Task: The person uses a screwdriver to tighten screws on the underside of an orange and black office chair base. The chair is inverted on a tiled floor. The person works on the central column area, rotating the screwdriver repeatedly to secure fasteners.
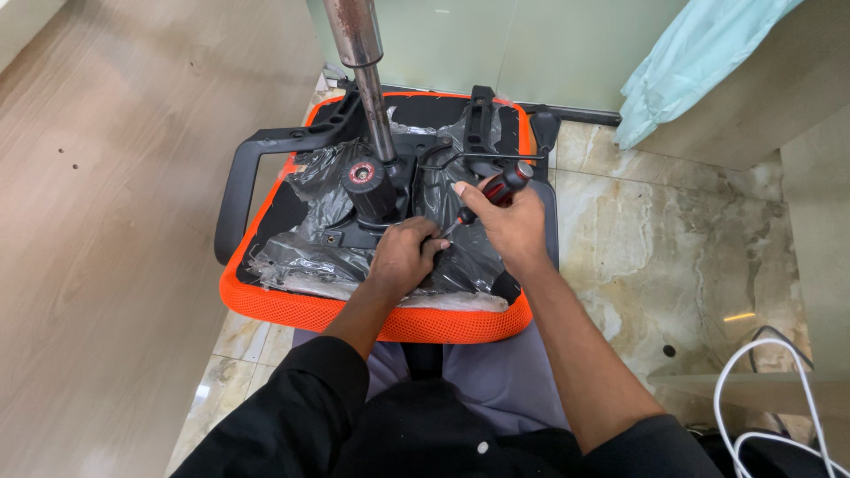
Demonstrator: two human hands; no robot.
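Head view looks down on an upturned orange chair seat (292, 305) resting across my lap, its black mechanism plate (372, 232) wrapped in plastic film. My right hand (512, 223) has its fingers closed around a red-and-black screwdriver (496, 188), just right of the gas-lift column (367, 80), tip angled toward the plate. My left hand (403, 257) curls its fingers tight at the tip, apparently steadying a screw I cannot make out. I judge it best to keep the shaft square to the plate.

one upturned chair seat (292, 305), one screwdriver (498, 188), two hands (403, 257)
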